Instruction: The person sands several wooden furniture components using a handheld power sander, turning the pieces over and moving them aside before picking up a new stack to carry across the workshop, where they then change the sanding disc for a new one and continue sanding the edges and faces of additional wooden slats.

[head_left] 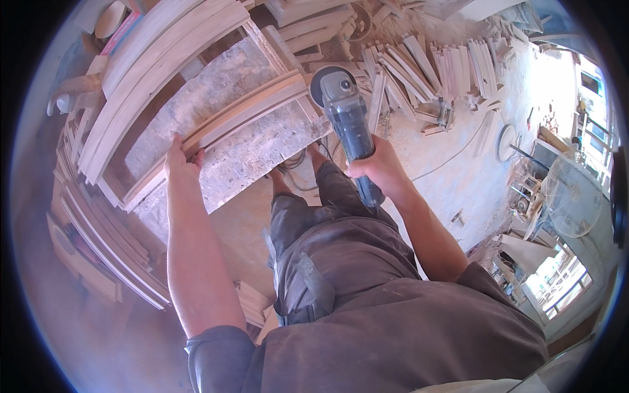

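My right hand [381, 169] is wrapped round the dark body of an angle grinder [348, 118], held upright in front of my legs. Its round disc [327, 84] is at the top, beside the right end of a long wooden strip [246, 108]. Near the other end of that strip, my left hand [183, 159] grips it, with fingertips showing over the edge. The strip lies across a worn, dusty bench top [242, 167]. Whether the disc touches wood cannot be made out.
Long boards [164, 59] are stacked along the bench's far side, and more lie at the left [108, 229]. Cut wood pieces [413, 69] are heaped on the floor ahead. A cable [445, 164] crosses the floor. A pedestal fan [571, 195] stands at the right.
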Motion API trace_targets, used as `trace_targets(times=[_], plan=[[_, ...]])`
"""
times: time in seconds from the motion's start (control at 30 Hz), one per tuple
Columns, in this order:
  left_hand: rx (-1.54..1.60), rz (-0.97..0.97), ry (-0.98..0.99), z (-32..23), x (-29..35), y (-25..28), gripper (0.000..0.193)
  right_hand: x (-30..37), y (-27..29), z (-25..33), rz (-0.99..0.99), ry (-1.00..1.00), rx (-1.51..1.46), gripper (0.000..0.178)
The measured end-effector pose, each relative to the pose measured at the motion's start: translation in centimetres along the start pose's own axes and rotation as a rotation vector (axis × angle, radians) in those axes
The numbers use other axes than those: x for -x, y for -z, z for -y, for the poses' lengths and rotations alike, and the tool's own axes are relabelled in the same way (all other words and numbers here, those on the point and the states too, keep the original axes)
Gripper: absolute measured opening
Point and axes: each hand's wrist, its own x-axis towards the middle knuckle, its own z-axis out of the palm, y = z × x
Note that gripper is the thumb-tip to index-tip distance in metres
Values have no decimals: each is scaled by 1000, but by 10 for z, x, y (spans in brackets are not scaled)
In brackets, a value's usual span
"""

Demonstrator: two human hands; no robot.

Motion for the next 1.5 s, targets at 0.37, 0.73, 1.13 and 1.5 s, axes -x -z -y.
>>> trace_targets(times=[0.37,0.73,1.13,1.5], plan=[[-35,60,23,1,-5,-1,36,-13,7,12,-20,-13,14,37],[176,170,-200,58,-23,-11,50,26,75,-52,-78,25,-149,29],[258,-315,-684,-72,47,205,124,31,75,-13,-128,72,-76,22],[-861,-817,-929,-145,-19,389,79,91,-35,33,-205,136,-147,24]])
